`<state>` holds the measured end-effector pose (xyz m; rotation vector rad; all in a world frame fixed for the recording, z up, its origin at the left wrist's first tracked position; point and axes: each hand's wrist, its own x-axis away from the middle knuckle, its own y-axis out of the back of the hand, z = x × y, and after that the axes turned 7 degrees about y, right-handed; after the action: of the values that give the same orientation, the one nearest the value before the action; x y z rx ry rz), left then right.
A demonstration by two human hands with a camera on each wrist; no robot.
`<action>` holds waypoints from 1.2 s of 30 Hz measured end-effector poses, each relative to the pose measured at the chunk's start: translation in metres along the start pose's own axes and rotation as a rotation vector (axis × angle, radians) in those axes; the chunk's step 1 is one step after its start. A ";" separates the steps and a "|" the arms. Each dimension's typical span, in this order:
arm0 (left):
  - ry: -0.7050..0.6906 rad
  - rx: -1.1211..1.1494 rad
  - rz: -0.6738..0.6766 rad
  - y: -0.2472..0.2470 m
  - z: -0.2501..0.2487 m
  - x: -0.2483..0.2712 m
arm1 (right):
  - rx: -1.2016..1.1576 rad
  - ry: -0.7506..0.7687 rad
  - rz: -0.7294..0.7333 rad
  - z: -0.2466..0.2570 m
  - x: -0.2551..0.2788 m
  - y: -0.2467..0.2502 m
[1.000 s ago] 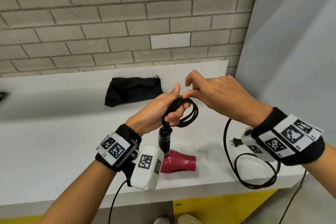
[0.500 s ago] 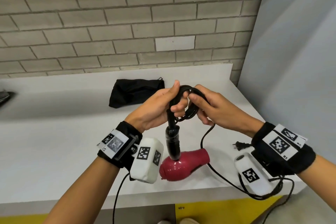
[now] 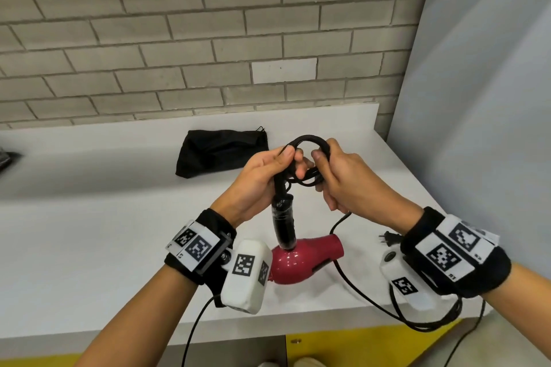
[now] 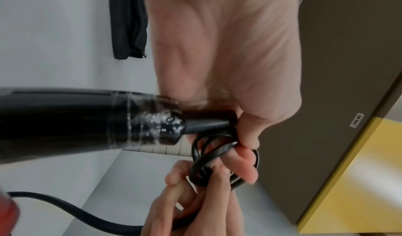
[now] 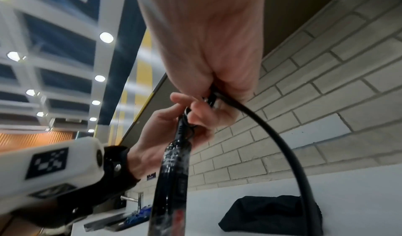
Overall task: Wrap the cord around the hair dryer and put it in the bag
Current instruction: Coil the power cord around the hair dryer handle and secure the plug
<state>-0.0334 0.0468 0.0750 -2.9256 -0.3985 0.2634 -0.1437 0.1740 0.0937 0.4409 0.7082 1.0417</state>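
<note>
Above the smooth white counter [image 3: 89, 232] we hold the hair dryer [image 3: 301, 259] upside down, its glossy crimson barrel hanging lowest and its shiny black handle rising into our grip. Our left hand [image 3: 259, 182] curls round the top end of that handle, thumb pressed against the rubbery black cord [image 3: 307, 158] where it leaves the handle; the left wrist view shows the fingertips pinning several round strands of the coil. Our right hand [image 3: 346, 185] closes on the other side of the same coil, fingers curled over the loops, so the small bundle of rings sits between the two hands and arches up over the thumbs. From below the right hand the loose length of cord drops toward the counter, sweeps past the dryer's barrel and sags over the front edge in a slack loop, while the two-pin plug [image 3: 387, 238] lies flat just beside our right wrist. The bag [image 3: 220, 152], a soft, matte black cloth pouch, lies crumpled on the counter behind our hands, well apart from the dryer, before the pale brick wall [image 3: 208, 39].
</note>
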 end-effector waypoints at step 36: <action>0.053 -0.051 -0.187 0.017 -0.015 0.004 | 0.629 0.182 -0.293 -0.099 0.078 0.050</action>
<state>-0.0228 0.0294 0.0854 -2.9110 -0.6753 0.1517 -0.2208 0.2661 0.0312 0.7602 1.2317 0.5690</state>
